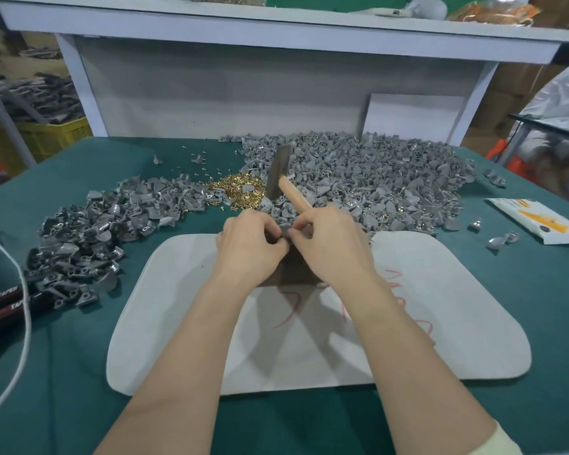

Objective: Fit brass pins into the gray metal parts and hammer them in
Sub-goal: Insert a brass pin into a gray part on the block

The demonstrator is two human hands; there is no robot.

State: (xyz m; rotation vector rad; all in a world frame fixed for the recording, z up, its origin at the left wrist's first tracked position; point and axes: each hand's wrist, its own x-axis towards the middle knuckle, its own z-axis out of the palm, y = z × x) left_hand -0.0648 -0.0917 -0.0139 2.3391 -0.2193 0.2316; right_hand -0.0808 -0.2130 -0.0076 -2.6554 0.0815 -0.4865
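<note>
Both hands meet at frame centre, just above a dark block (293, 270) that sits on a white pad (178, 307) marked with red scribbles. Left hand (248, 241): fingers curled tight, pinching a small gray part (284, 228) at the block's far edge. Right hand (332, 244): fingers curled round the hammer (294, 193), wooden handle poking up and away from the fist, metal head raised over the piles behind; its fingertips also touch the gray part. Whether a pin is in the part cannot be told, the fingers hide it.

Brass pins (237, 190) lie in a loose heap just beyond the hands, a few strays scattered further up the green worktop (63, 389). Big pile of gray parts (375, 178) centre-right to upper right, touching the pin heap. A second pile of gray parts (96, 231) at mid left, darker. A few loose ones far right, near a white and yellow packet (539, 221).

White cable (23, 323) and black tool handles (7, 300) at left edge. White shelf (276, 27) across the top, yellow crate (46, 133) upper left.
</note>
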